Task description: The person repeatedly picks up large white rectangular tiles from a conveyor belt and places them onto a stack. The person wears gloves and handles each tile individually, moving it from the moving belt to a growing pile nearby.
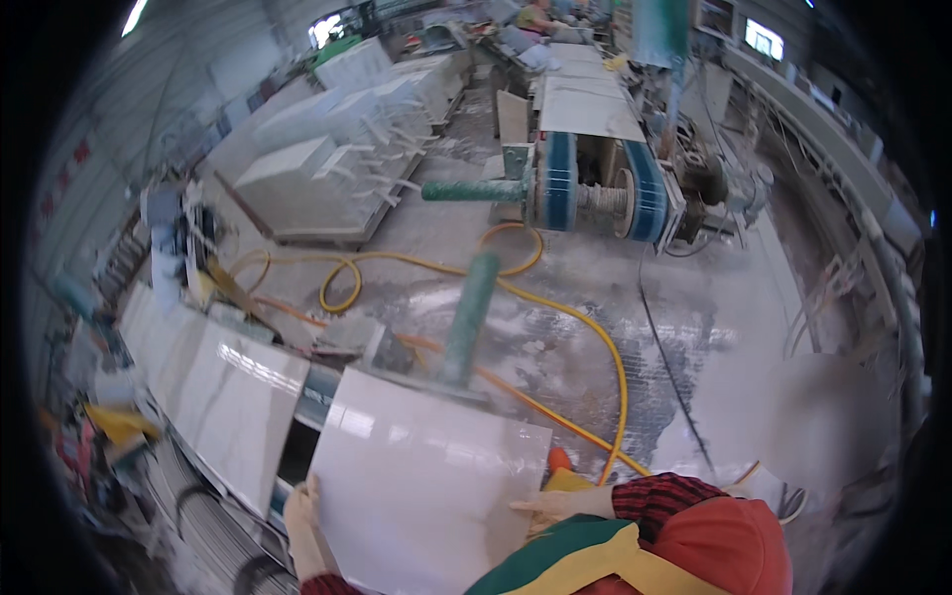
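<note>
A large glossy white tile [426,486] is tilted in front of me at the lower middle. My left hand [302,511] grips its left edge, with the fingers curled at the rim. On the opposite edge, my right hand [550,506] is closed, thumb or finger lying over the top face; the fingers beneath are hidden. Red-and-black checked sleeves cover both forearms. Left of the tile, a veined white tile [223,387] lies on a belt conveyor, a dark gap between the two. A green roller [469,322] stands out beyond the tile's far edge.
Yellow hose [605,337] loops across the wet floor [555,347]. Ahead stands another conveyor with blue belts [648,188], carrying pale tiles [592,104]. Wrapped stacks of slabs [307,188] sit on pallets at the far left. A person [535,18] is at the far end.
</note>
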`<control>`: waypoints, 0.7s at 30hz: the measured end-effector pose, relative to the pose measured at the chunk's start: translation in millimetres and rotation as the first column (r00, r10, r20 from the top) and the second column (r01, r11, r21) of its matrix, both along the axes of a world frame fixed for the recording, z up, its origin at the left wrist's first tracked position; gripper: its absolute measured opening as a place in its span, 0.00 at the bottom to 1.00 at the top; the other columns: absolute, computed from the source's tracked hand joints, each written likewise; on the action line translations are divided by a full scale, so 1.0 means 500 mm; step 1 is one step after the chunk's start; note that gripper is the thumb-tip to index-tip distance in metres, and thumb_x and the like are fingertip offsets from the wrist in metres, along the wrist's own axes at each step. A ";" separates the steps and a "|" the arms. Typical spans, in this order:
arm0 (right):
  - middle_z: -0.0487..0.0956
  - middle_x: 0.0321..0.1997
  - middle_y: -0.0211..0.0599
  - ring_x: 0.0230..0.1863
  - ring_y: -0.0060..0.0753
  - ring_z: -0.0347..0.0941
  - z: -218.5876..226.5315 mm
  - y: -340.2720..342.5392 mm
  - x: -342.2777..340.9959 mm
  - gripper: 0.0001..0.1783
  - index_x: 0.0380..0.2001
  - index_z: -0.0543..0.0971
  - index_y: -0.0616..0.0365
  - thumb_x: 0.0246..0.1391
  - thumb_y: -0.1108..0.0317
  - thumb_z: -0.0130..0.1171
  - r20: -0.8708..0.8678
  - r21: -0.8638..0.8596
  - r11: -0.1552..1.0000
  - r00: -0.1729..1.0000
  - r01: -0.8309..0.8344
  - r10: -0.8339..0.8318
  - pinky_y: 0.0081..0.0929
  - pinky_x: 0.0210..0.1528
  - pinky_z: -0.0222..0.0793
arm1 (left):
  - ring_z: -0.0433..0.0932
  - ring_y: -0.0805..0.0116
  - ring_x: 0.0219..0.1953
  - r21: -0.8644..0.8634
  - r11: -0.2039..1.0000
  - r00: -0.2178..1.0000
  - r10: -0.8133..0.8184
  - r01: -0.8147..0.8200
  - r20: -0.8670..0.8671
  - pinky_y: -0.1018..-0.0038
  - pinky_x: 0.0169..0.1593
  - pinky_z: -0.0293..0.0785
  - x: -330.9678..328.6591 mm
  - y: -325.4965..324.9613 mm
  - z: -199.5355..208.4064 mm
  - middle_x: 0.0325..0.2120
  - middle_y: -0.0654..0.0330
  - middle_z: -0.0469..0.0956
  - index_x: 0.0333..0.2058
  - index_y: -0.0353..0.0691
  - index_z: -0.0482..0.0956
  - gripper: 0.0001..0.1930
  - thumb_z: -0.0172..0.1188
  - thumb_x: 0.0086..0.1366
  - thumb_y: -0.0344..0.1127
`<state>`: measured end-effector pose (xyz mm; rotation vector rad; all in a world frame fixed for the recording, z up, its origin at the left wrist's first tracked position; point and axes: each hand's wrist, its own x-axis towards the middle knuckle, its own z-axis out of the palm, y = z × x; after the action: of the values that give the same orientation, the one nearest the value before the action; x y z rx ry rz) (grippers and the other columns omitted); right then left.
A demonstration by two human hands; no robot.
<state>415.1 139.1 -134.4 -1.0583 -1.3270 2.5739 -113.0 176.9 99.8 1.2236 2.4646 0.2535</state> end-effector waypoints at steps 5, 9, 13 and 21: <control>0.83 0.63 0.44 0.53 0.43 0.82 0.003 0.013 0.017 0.35 0.71 0.77 0.53 0.72 0.42 0.65 0.050 0.503 0.864 0.999 -0.014 -0.014 0.42 0.52 0.78 | 0.84 0.56 0.36 0.107 0.994 0.990 0.037 -0.022 -0.136 0.60 0.45 0.77 0.111 -0.025 0.195 0.29 0.50 0.85 0.40 0.33 0.88 0.36 0.58 0.74 0.69; 0.83 0.62 0.39 0.62 0.40 0.78 0.244 0.103 0.087 0.31 0.68 0.79 0.55 0.73 0.47 0.66 0.171 -0.112 0.926 0.925 0.362 -0.341 0.43 0.61 0.76 | 0.70 0.72 0.23 0.436 0.895 0.994 0.107 -0.098 0.003 0.67 0.31 0.66 0.197 -0.017 0.260 0.17 0.62 0.75 0.28 0.33 0.84 0.30 0.64 0.74 0.60; 0.83 0.61 0.34 0.60 0.31 0.77 0.338 0.252 0.227 0.28 0.63 0.82 0.56 0.70 0.49 0.69 0.074 0.092 0.811 0.808 0.578 -0.584 0.36 0.61 0.73 | 0.66 0.73 0.25 0.573 0.814 0.995 0.092 -0.096 0.037 0.70 0.30 0.63 0.285 0.102 0.243 0.21 0.63 0.74 0.27 0.35 0.80 0.27 0.70 0.73 0.55; 0.87 0.48 0.32 0.50 0.29 0.82 0.599 0.585 0.564 0.21 0.56 0.84 0.60 0.67 0.59 0.70 -0.138 0.407 0.465 0.557 0.786 -0.819 0.32 0.54 0.77 | 0.82 0.68 0.34 0.583 0.714 0.673 -0.213 -0.388 0.709 0.72 0.38 0.78 0.648 0.409 0.135 0.36 0.56 0.88 0.47 0.31 0.86 0.26 0.56 0.83 0.54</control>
<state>697.1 431.4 164.9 -1.2738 -0.9516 1.4513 211.2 381.3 167.3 0.9140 1.6768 1.5284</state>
